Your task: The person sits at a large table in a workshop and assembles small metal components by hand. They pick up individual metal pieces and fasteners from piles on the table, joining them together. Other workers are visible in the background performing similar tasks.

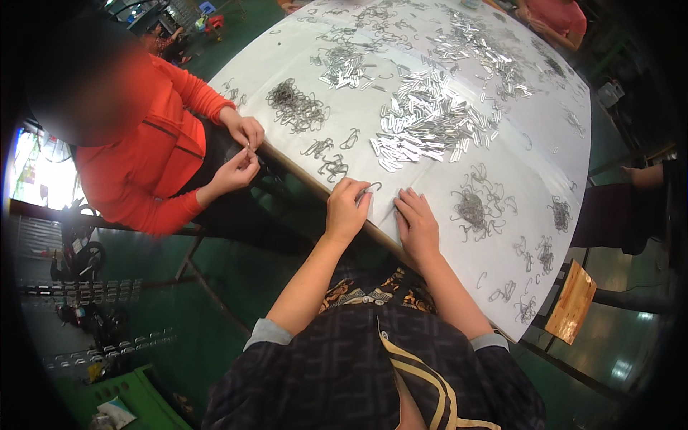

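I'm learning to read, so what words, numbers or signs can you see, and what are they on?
None that I can read.
Metal strips: no readable words.
Wire hooks: no readable words.
Packet at lower left: too small and blurred to read.

No lettering, label, number or sign can be read on anything here.

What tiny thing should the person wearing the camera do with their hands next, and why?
Perhaps slide the right hand toward the left hand, to steady the curved wire hook. The left hand alone grips it, and the right rests close by on the white tabletop, though whether its fingertips hold something is unclear.
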The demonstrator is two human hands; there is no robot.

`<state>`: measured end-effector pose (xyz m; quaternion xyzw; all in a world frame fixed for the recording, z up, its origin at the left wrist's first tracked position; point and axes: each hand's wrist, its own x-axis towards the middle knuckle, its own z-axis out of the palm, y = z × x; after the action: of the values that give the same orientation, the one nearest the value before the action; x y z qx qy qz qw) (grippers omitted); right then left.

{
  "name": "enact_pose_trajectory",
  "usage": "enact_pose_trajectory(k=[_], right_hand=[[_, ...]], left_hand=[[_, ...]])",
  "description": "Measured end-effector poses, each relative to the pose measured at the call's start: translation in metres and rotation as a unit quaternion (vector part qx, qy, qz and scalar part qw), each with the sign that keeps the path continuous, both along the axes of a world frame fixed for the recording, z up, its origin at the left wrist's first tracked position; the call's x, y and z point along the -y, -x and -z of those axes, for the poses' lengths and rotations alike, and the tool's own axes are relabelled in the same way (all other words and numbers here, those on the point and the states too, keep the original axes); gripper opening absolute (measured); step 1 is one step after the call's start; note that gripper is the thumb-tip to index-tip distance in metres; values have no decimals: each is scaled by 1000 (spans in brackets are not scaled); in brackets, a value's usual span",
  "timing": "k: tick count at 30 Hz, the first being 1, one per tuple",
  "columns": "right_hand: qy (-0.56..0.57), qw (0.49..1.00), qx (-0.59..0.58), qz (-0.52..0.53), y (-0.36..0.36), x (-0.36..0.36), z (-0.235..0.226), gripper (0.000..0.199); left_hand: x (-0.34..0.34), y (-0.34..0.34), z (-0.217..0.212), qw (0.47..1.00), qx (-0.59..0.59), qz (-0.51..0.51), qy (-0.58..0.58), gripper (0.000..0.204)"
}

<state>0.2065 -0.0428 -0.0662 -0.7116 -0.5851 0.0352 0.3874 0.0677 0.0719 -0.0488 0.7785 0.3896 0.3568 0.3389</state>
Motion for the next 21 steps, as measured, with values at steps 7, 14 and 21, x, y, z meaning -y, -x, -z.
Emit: enact_pose_trajectory(k=[7, 14, 21], right_hand=[[-50, 997, -40, 30, 0, 5, -8, 16], [-67, 974, 59, 208, -76, 24, -22, 12], [49, 938, 80, 335, -151, 33, -19, 15]], left_hand=[[-5, -1, 4, 1000, -2, 4, -16, 24], [-4, 3, 5, 1000, 5, 12, -16, 23], [-4, 3, 7, 1000, 16, 11, -18, 22]])
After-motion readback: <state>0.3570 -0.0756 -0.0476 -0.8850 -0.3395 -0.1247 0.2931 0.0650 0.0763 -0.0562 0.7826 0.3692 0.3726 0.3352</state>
